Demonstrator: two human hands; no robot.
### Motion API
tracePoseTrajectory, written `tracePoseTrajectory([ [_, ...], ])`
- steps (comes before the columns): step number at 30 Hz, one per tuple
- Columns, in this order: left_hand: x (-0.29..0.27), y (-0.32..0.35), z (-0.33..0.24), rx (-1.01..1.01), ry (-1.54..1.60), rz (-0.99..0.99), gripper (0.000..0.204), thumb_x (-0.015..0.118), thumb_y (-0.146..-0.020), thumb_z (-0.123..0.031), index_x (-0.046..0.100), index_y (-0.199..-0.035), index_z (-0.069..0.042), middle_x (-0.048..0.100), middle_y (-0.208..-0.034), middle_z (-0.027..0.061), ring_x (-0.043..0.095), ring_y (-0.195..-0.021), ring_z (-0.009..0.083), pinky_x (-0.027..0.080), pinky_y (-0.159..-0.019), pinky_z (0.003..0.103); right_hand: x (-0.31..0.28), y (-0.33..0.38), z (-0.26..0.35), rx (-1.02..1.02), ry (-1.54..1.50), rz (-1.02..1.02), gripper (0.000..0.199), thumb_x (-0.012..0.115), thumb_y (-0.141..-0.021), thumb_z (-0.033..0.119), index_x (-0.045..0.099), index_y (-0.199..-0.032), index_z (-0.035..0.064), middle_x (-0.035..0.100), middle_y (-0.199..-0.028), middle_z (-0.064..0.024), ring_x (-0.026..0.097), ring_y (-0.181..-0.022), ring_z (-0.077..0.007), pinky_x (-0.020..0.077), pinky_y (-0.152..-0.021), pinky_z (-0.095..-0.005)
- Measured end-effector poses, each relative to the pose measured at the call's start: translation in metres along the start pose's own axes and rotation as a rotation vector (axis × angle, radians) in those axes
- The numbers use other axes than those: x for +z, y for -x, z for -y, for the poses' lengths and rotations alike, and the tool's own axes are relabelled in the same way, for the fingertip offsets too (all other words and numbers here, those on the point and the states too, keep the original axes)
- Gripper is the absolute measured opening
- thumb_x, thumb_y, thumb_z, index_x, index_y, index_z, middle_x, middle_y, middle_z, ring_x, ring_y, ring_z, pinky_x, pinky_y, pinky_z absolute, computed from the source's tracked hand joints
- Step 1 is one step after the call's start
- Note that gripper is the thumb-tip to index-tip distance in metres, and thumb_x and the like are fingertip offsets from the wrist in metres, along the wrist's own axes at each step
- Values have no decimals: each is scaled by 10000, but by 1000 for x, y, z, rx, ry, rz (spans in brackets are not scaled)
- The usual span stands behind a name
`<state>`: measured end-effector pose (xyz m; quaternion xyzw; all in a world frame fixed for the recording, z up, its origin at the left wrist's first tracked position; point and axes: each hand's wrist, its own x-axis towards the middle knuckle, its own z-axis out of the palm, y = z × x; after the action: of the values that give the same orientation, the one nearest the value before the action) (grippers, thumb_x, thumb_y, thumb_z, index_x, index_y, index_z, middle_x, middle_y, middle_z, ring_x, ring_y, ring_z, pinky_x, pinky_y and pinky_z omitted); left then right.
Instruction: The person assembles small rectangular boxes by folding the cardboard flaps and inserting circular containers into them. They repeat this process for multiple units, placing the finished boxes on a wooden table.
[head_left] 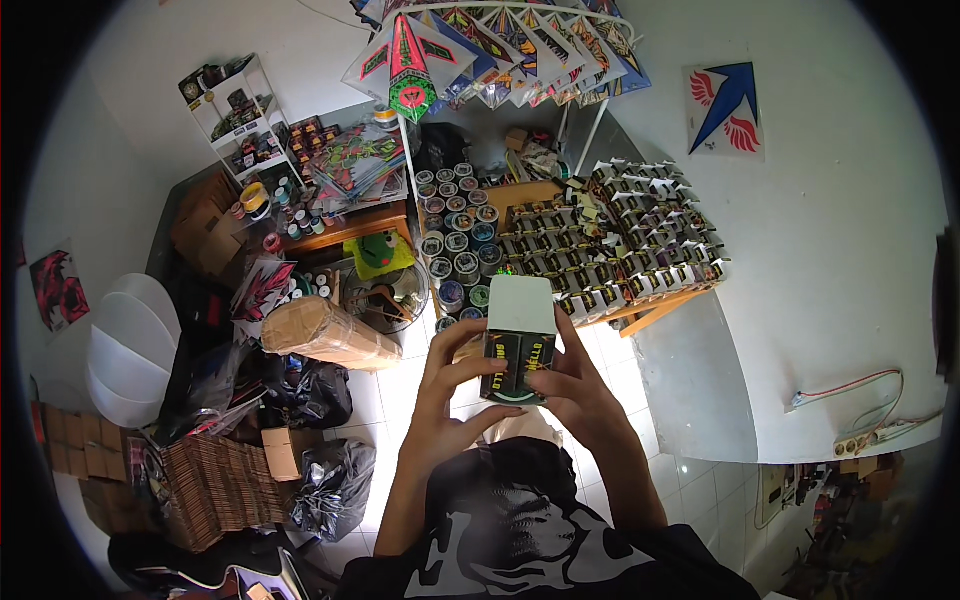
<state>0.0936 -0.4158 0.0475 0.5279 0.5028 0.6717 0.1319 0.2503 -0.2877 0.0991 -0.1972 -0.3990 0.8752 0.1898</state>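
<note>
A small black carton [518, 345] with yellow print is held up in front of my chest, between both hands. Its white flap [520, 300] stands raised on the far side. At the near end shows a pale, greenish curved rim [512, 402]; what it belongs to is mostly hidden. My left hand [447, 385] grips the carton's left side, its fingers bent over the printed face and its thumb below. On the right side my right hand [582, 390] holds on, with bent fingers on the face near the lower edge.
Beyond the carton, a wooden table [530, 192] bears several round spools [467, 264] and rows of open cartons [655, 235]. Kites [500, 50] hang from a white rack above. To the left stand a taped cardboard bundle [330, 335], black bags [335, 485] and a wicker basket [215, 485].
</note>
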Motion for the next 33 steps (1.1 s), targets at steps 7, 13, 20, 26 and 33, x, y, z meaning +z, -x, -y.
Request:
tracePoseTrajectory([
  [7, 2, -2, -6, -22, -14, 87, 597, 908, -739, 54, 741, -1277, -144, 495, -1518, 184, 614, -1354, 364, 572, -1037, 449, 0, 3, 7, -6, 41, 10, 1077, 807, -884, 83, 161, -1745, 139, 506, -1519, -233, 552, -1380, -299, 470, -1161, -475],
  [13, -8, 1, -8, -82, 7, 137, 570, 875, -730, 76, 773, -1253, -127, 508, -1503, 176, 675, -1249, 322, 594, -987, 402, 0, 3, 3, -12, 101, 9, 1066, 824, -885, 91, 189, -1741, 130, 615, -1422, -214, 599, -1309, -267, 467, -1136, -441],
  [20, -13, -3, -16, -65, -40, 136, 573, 888, -730, 56, 782, -1261, -133, 541, -1477, 161, 693, -1213, 310, 599, -970, 389, 8, 4, 3, -17, 133, 26, 1031, 821, -902, 97, 208, -1731, 102, 627, -1436, -232, 591, -1358, -277, 440, -1168, -432],
  [26, -17, -4, -17, -37, -52, 79, 565, 929, -723, 11, 787, -1249, -135, 587, -1429, 164, 696, -1222, 324, 610, -945, 391, 16, -1, 1, -34, 184, 88, 983, 796, -927, 139, 217, -1717, 59, 615, -1454, -216, 595, -1354, -278, 432, -1170, -422],
  [33, -24, -2, -17, -39, -136, 29, 563, 963, -706, -47, 791, -1234, -137, 640, -1388, 163, 675, -1267, 346, 585, -997, 438, 23, -5, -2, -86, 325, 136, 926, 775, -951, 189, 246, -1685, -7, 618, -1454, -193, 592, -1353, -259, 426, -1153, -415],
])
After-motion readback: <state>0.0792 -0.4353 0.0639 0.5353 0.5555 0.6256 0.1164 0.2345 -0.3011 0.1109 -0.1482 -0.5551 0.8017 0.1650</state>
